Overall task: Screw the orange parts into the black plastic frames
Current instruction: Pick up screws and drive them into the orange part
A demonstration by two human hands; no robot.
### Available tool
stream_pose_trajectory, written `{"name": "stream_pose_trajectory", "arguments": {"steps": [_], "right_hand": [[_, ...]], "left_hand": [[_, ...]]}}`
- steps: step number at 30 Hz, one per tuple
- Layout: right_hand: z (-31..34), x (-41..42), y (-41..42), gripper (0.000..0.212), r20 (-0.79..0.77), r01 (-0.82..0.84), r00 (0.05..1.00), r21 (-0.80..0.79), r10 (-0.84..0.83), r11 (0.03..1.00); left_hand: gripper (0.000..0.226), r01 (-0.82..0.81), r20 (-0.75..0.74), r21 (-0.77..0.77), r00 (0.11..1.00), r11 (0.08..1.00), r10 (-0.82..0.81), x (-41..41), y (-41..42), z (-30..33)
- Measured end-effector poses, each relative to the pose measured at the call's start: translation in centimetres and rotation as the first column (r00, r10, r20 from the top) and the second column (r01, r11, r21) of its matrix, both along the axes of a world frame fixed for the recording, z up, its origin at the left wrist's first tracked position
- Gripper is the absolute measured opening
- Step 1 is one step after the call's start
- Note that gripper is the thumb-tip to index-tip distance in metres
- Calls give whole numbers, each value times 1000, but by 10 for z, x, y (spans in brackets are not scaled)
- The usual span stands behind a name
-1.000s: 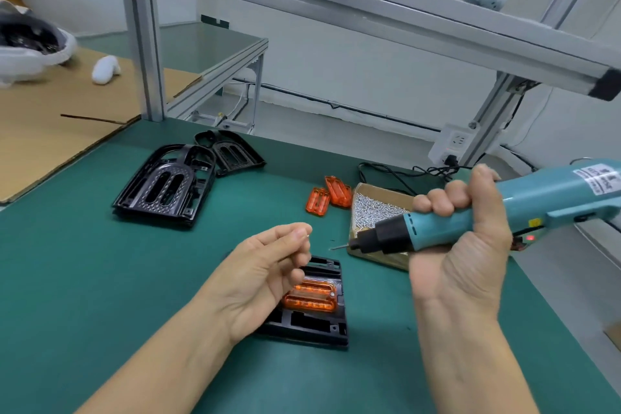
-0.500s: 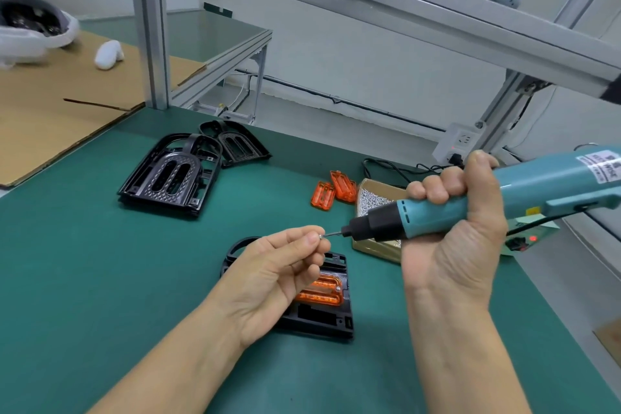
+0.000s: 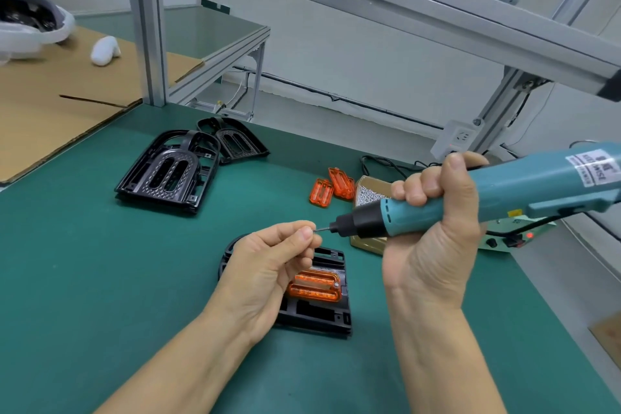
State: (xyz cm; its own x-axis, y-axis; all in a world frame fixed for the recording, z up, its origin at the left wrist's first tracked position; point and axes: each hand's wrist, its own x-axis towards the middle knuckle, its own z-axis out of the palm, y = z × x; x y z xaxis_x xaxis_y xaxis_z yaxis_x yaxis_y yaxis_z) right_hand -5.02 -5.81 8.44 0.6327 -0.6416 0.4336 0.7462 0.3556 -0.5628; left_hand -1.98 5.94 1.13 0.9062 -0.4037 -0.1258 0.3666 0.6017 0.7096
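Observation:
A black plastic frame [image 3: 322,319] lies on the green mat in front of me with an orange part [image 3: 314,286] seated in it. My right hand [image 3: 433,245] grips a teal electric screwdriver [image 3: 470,198], held level above the frame with its bit pointing left. My left hand [image 3: 268,262] pinches a small screw against the bit's tip; the screw itself is almost hidden by the fingertips. Two loose orange parts [image 3: 332,186] lie further back, beside a cardboard box of screws [image 3: 369,191].
A stack of black frames [image 3: 168,175] and another frame [image 3: 235,141] sit at the back left. Cardboard sheet [image 3: 50,118] covers the left bench. An aluminium rail [image 3: 403,10] crosses overhead. A power unit [image 3: 514,235] with a red light stands right, behind the driver.
The screwdriver has moved left and its bit now meets the fingertips of my left hand, which has lifted slightly. The frame and orange part on the mat have stayed put.

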Motion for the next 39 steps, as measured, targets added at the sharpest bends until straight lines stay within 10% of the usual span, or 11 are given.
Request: {"name": "stream_pose_trajectory", "arguments": {"steps": [10,16,19,24,39], "right_hand": [[1,4,-2,11,-6,-23,1000,44,23,999],[0,9,-7,13,-31,-46,998,43,47,998],[-9,11,-8,12,-97,-79,993,-41,74,996],[-27,21,-2,13,-224,-159,967,-155,122,975],[-39,34,7,13,-315,-215,943,-332,107,919]], "left_hand": [[14,-28,84,42,996,999,25,1,1,-3],[33,-163,287,340,956,926,62,10,16,3],[24,-395,475,598,875,698,89,30,32,-1],[41,-412,486,870,811,270,-326,33,37,-17],[46,-337,437,894,796,294,-418,31,35,-20]]}}
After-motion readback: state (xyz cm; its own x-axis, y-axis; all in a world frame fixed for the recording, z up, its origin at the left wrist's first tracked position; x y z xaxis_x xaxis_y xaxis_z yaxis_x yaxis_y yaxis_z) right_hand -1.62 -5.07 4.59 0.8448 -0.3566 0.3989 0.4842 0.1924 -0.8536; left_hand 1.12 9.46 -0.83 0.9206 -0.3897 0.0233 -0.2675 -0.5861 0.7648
